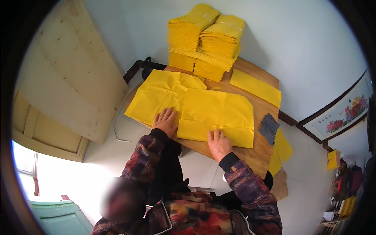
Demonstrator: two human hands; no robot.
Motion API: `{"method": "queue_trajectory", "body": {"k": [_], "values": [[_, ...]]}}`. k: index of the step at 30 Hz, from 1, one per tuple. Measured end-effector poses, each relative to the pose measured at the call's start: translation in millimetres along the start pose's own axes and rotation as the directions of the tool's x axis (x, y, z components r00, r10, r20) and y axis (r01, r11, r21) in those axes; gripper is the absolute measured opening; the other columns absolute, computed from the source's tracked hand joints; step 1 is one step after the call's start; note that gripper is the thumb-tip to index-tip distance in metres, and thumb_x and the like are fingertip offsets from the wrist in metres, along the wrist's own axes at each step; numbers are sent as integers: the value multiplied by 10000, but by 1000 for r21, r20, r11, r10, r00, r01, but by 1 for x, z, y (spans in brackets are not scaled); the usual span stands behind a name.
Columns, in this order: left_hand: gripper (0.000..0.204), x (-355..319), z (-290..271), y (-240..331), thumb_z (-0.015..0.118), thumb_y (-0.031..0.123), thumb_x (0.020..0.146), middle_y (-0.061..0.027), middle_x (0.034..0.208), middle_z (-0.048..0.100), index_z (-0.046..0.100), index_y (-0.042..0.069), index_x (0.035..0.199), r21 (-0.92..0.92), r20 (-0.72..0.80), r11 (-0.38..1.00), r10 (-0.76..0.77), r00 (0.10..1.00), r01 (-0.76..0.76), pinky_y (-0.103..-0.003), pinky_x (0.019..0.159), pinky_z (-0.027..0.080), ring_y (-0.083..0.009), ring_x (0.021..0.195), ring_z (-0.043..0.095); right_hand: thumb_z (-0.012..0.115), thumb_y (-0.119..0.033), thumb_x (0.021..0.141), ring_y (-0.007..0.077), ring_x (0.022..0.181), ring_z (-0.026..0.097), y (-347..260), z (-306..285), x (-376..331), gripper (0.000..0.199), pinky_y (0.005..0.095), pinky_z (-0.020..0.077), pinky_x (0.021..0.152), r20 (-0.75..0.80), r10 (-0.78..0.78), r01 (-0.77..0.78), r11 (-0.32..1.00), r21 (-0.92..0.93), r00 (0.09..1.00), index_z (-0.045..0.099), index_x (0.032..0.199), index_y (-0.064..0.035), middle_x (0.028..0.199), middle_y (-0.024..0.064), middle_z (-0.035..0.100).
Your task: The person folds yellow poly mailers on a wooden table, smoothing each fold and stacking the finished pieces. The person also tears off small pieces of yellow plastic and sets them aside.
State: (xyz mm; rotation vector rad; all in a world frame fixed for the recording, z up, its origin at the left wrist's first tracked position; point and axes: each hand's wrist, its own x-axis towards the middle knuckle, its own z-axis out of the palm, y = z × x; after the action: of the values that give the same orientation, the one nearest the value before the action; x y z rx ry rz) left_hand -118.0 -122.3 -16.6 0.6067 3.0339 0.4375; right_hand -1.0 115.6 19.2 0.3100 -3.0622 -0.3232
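Hands pressing yellow paper flat

Hands are lying open and flat, gripping nothing: the right hand (218,144) is pressing the near fold of a yellow sheet (217,113) at the wooden table (256,154)'s near edge, the left hand (165,121) resting beside it on another sheet (156,94). Yellow paper stacks (205,39) are sitting at the far edge.

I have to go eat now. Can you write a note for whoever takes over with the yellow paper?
Left hand: flat on the left sheet, holding nothing.
Right hand: flat, pressing the bottom fold of the folded sheet.
Both sheets lie on the table, with stacks at the far edge and a strip to the right.
Done: bottom edge folded up.
Left: the unfolded left sheet.
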Motion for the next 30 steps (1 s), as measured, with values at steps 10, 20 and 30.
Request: {"method": "queue_trajectory", "body": {"k": [10,20,30], "values": [[557,-12,-17,24,655,301,806,-87,1350,488,499,121,1310,-136,-124,988,-93,988,76,-449,1070,305,-289,1285,405,542,-151,871,328,1080,567,3,6,1,370,392,486,816,-4,-10,10,1000,-19,1000,498,1221,-38,1231,207,539],[418,-39,-5,67,645,90,667,-85,1117,588,613,106,1084,51,-351,941,330,876,-334,-470,997,358,-298,1164,504,545,-128,842,277,908,592,2,13,1,191,393,456,752,-211,108,-81,987,136,971,588,1015,-60,1009,124,598],[258,-19,-7,63,658,148,682,-44,1019,613,652,131,940,-15,-280,924,363,889,-382,-446,950,377,-263,1062,549,547,-86,815,293,918,594,6,13,-2,249,409,427,799,-206,188,-124,949,289,960,596,1057,-53,1022,106,606]]}}
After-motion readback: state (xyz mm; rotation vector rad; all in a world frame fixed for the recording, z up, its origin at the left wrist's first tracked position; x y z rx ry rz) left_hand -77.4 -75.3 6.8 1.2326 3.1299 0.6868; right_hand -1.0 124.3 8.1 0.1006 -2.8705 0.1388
